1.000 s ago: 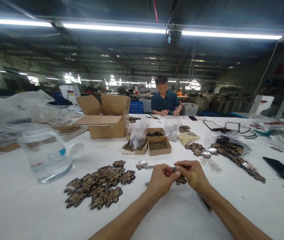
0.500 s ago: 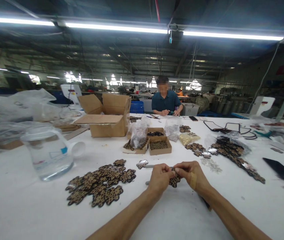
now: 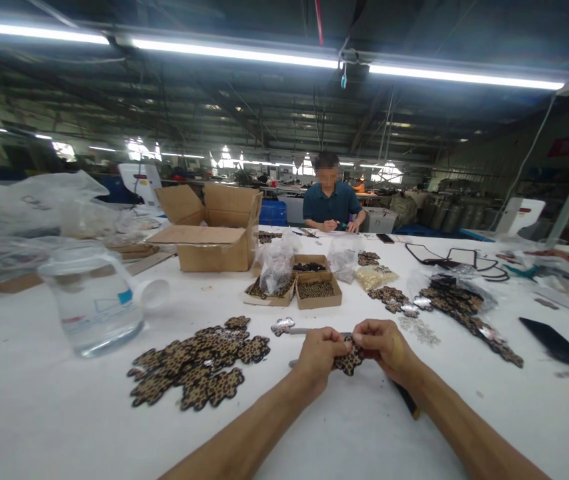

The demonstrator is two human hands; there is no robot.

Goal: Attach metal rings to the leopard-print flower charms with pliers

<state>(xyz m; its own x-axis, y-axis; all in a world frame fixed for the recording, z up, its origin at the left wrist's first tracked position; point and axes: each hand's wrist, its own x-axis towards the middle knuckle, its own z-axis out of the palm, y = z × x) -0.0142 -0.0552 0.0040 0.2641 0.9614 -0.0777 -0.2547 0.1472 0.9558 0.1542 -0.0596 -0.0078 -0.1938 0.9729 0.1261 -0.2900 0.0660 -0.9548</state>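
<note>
While the left hand (image 3: 317, 358) and right hand (image 3: 388, 348) pinch a lobed, leopard-spotted patch (image 3: 349, 364), similar dark-edged pieces (image 3: 197, 362) lie heaped nearby.

The leopard-print piece (image 3: 348, 364), mostly hidden beneath the right hand (image 3: 389, 350) a second ago, now shows more of its spotted face between both hands, nearer the left hand (image 3: 318, 359).
</note>
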